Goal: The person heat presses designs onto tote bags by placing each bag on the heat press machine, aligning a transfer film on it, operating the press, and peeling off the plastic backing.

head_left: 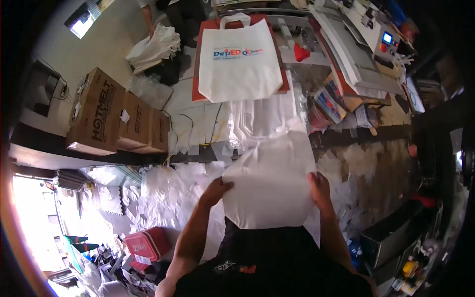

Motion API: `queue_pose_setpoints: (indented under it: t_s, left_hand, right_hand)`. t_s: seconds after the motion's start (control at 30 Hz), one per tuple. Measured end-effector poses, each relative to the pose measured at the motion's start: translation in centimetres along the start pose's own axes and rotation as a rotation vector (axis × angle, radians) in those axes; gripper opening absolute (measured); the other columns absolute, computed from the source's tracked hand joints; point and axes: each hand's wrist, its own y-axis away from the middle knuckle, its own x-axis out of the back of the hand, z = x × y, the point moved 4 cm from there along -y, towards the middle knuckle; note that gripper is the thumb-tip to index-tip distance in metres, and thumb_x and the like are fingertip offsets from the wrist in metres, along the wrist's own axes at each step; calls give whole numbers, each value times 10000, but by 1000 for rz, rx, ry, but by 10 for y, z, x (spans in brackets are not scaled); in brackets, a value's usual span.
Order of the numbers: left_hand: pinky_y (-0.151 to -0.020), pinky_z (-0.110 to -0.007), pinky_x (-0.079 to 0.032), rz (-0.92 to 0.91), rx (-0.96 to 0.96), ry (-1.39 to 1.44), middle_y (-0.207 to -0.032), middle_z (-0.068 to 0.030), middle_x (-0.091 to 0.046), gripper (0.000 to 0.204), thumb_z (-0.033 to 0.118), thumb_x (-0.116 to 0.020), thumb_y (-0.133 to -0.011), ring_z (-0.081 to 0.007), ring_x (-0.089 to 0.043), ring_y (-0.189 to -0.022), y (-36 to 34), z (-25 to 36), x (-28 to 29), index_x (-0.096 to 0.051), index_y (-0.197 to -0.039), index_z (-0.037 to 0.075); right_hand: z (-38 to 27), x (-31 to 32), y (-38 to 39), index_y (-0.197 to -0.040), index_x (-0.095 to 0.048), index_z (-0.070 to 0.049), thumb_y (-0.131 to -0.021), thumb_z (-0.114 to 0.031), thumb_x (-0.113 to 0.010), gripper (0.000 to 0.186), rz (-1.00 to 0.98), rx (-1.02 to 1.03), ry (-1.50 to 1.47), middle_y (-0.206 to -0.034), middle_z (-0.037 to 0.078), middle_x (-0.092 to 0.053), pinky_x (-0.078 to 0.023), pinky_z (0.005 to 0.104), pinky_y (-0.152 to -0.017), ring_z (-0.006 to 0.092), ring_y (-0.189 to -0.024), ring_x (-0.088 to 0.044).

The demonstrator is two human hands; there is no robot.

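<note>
I hold a plain white fabric bag piece [269, 183] in front of my body with both hands. My left hand [216, 190] grips its left edge, my right hand [319, 190] grips its right edge. Ahead on a red board [198, 94] lies a finished white tote bag [240, 59] with handles and a coloured print. Between them a pile of white fabric sheets [257, 119] covers the table.
Brown cardboard boxes [114, 116] stand at the left. A machine with a small blue screen [387, 39] is at the far right. Another person stands by a heap of white bags [156, 47] at the top. White scraps litter the floor; a red cooler box [146, 243] sits lower left.
</note>
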Motion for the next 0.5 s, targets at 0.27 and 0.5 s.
queue_pose_setpoints:
  t_s: [0.27,0.5]
  left_hand:
    - [-634,-204,-413,387,-558,46,-738,15,-547,835,-89,-635,-790,-67,-493,-655,33,289,91,-295,-1523,122]
    - [-605,-210,-395,550,-1081,-118,-894,20,-570,477,152,-679,-908,-35,-448,-702,0,533,135,-549,-1359,62]
  right_hand:
    - [-204,45,-113,-1444,-433,-92,-899,-380,-660,657,85,148,-343,-1330,144,-560,-438,369,-996,231,-1181,-546]
    - [-409,80,-284,-1320,-596,-111,-923,-349,-656,467,249,712,-485,-1223,61,-626,-434,259,-932,136,-1048,-575]
